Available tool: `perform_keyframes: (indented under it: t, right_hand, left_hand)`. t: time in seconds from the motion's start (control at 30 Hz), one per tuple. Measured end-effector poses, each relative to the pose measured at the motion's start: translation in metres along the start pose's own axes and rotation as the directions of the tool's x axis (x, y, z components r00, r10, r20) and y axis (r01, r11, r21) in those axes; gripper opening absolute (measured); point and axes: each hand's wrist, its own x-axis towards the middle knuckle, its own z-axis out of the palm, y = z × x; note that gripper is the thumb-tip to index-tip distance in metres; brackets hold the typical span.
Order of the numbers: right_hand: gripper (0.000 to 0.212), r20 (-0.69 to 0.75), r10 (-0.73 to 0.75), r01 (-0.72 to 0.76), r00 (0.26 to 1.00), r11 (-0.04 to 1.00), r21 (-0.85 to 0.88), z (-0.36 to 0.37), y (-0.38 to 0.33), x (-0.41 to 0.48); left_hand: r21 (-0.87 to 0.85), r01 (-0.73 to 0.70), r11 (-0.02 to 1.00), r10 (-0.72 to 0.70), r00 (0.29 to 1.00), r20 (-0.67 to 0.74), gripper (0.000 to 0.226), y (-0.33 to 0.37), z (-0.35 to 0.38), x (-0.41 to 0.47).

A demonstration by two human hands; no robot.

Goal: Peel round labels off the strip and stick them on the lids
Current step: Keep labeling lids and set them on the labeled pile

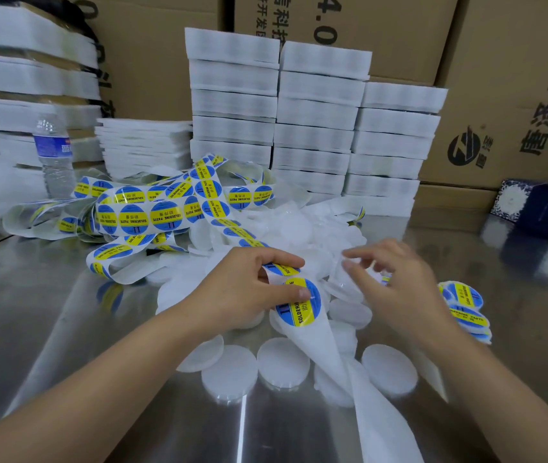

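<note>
Head view.

- Left hand grips the strip at its working end. The fingers curl round it from above, and the thumb presses on the next label, which is blue and yellow and sits on the backing.
- Spent backing trails from that hand toward the viewer, bare and white. The unused strip lies in a loose tangle on the table, behind and to the left.
- Right hand hovers over the lid pile with fingers bent and spread. It is blurred. A scrap of yellow shows under the fingertips, and I cannot tell whether it holds anything.
- Plain lids lie flat in a row near the viewer, with more heaped behind the hands. Labelled lids are stacked just right of the right hand.
- Behind are stacks of white trays, a bottle and boxes.

Handling, as judged:
- The label is thin, limp and sticky on one side, and likely to fold onto itself or crease if pulled fast. Bend the backing sharply to lift an edge, then take the label by that edge with the fingertips only and keep off the adhesive.
- The strip is light and slick, so it needs a firm pinch close to the label to stop it sliding.
- The lids are light, stiff plastic and will skate on the steel. Steady one by its rim, or press down through the label when sticking it on.
</note>
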Motion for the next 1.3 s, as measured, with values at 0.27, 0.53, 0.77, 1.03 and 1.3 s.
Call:
perform_keyframes:
  t: [0.27,0.53,0.77,1.03,1.3]
  right_hand:
    - [0.021,0.061,-0.144,0.122,0.988,0.952,0.279,0.014,-0.025,-0.019]
    - [0.015,0.06,-0.201,0.178,0.978,0.946,0.273,0.016,-0.028,-0.021]
    - [0.014,-0.008,-0.323,0.32,0.946,0.935,0.149,0.016,-0.029,-0.02]
    - [0.016,-0.026,-0.405,0.406,0.914,0.911,0.068,0.014,-0.029,-0.022]
    - [0.022,-0.008,-0.429,0.429,0.903,0.901,0.064,0.012,-0.03,-0.024]
  left_hand:
    - [-0.033,-0.004,0.999,0.004,1.0,0.003,0.015,-0.006,-0.001,0.002]
    - [0.012,-0.035,0.999,0.034,0.998,0.051,0.015,-0.007,-0.001,0.002]
    - [0.04,-0.022,0.999,0.02,0.998,0.057,0.012,-0.005,-0.001,0.0]
    - [0.052,-0.005,0.999,0.005,1.0,-0.002,0.007,-0.003,0.001,-0.001]
    - [0.011,0.051,0.999,-0.051,0.999,0.001,0.012,-0.006,0.0,0.0]
